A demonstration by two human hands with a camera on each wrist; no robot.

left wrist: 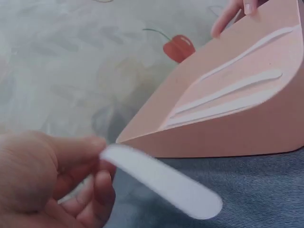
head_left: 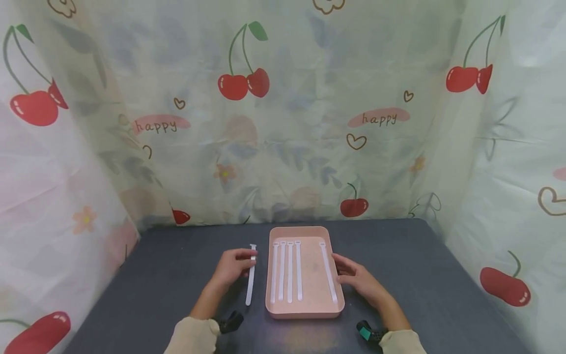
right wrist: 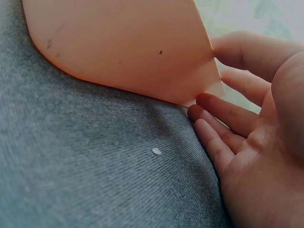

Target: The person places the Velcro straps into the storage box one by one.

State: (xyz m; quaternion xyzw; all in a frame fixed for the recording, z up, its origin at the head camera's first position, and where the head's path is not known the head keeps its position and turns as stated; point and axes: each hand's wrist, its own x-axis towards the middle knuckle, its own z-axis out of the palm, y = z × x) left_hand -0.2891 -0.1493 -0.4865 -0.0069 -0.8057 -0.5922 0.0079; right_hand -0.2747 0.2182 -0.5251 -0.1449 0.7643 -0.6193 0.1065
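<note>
- Two cream sleeve cuffs (head_left: 193, 336) are showing at the bottom of the head view, each forearm wearing a dark wrist-mounted camera (head_left: 232, 322) just above the grey table (head_left: 155, 275).
- The left hand (head_left: 231, 268) is sitting at about 9 o'clock from the pink tray (head_left: 305, 310), its thumb and fingertips (left wrist: 97, 183) pinching a loose white cable tie (head_left: 251, 275) near the head end; the remaining fingers are curling loosely under it.
- That cable tie is lying lengthwise on the table just beside the tray's left wall, its tail pointing toward the person, and in the left wrist view the tail is appearing blurred in front of the tray's corner.
- The right hand (head_left: 359, 278) is resting at about 3 o'clock from the tray, fingers straight and slightly spread, their tips touching the tray's right wall; it is gripping nothing.
- Inside the tray, four white cable ties (head_left: 286, 270) are lying side by side along the left half, heads toward 12 o'clock.
- A fifth cable tie (head_left: 328, 271) is lying apart from them near the right wall, slightly slanted.
- Behind the table, at 12 o'clock, a translucent cherry-print curtain (head_left: 283, 123) bearing the word "happy" is hanging as a backdrop and wrapping round both sides.
</note>
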